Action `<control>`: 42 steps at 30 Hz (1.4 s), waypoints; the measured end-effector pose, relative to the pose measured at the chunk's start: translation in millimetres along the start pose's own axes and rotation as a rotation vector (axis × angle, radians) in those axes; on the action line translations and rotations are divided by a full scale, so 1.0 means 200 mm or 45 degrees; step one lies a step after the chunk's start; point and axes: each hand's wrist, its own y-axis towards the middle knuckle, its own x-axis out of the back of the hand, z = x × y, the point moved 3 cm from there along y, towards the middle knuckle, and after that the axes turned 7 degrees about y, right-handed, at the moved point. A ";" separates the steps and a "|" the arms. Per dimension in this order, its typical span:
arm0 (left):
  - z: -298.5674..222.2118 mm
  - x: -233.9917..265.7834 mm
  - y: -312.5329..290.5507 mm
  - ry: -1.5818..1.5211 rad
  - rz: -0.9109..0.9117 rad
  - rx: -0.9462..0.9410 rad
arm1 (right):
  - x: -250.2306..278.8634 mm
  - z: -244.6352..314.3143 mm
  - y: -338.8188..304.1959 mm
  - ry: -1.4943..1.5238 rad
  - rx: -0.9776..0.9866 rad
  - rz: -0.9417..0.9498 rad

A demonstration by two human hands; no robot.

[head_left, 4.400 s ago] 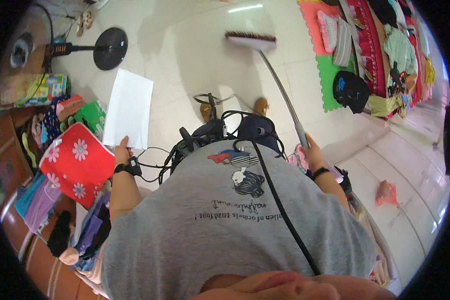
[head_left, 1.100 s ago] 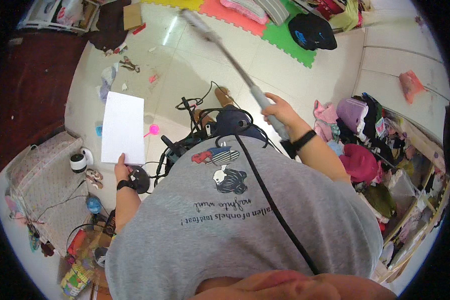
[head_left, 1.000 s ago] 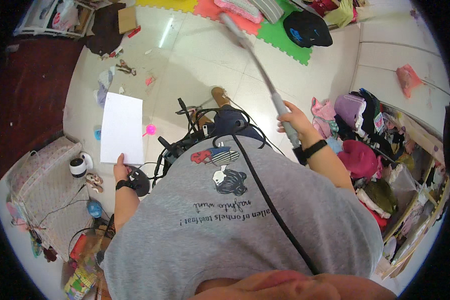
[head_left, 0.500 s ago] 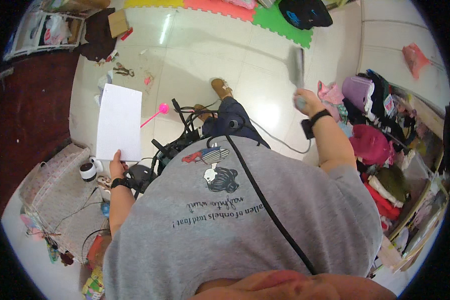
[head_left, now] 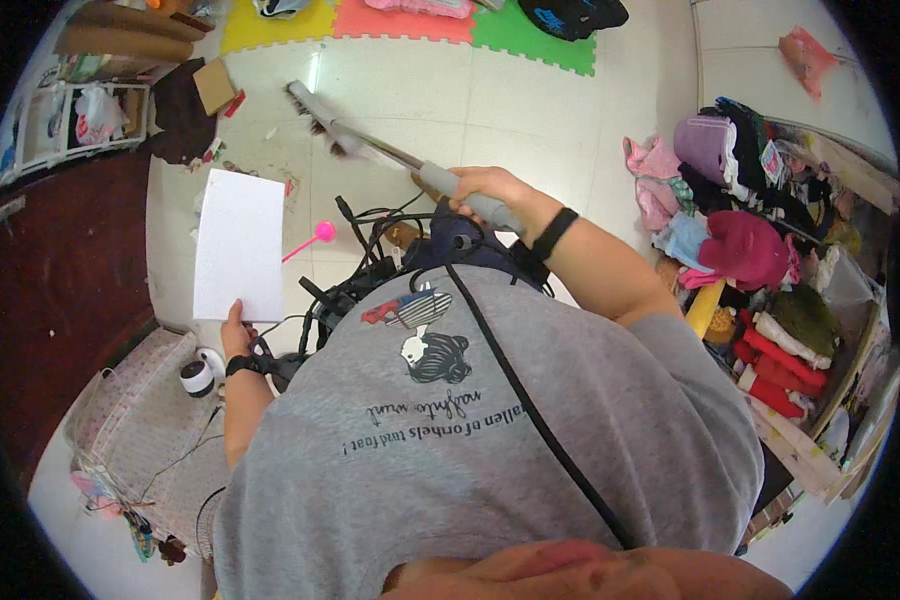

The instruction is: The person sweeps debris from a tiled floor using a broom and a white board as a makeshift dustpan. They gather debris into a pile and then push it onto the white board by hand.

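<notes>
My left hand [head_left: 236, 332] grips the near end of a stiff white board [head_left: 238, 245], flat like a foam sheet, the thumb on top. My right hand [head_left: 495, 188] is wrapped round the grey handle of a long brush [head_left: 378, 144]. The brush slants across the front of me, its dark-bristled head at the upper left, over the floor beyond the board. Beside the board's right edge shows a pink stick with a round pink end [head_left: 323, 232]; its other end is hidden by the board.
Bits of litter [head_left: 270, 180] lie on the tiled floor behind the board. Black cables [head_left: 380, 235] hang before my body. A clothes pile [head_left: 745, 250] stands at the right, a dark red panel [head_left: 70, 240] at the left. Coloured foam mats [head_left: 400, 22] lie at the far side.
My right hand has swung the brush from the far right to the middle, and its head now points left. The left hand and white board have stayed nearly in place.
</notes>
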 end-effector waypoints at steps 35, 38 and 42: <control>0.00 -0.02 -0.03 -0.048 0.050 0.037 | 0.31 -0.14 -0.01 -0.279 -0.136 0.000; 0.04 0.09 -0.10 -0.087 -0.092 0.023 | 0.14 0.04 0.00 -0.188 -0.132 -0.045; 0.19 0.12 -0.17 -0.216 -0.156 0.091 | 0.34 0.22 -0.06 0.080 -0.064 0.083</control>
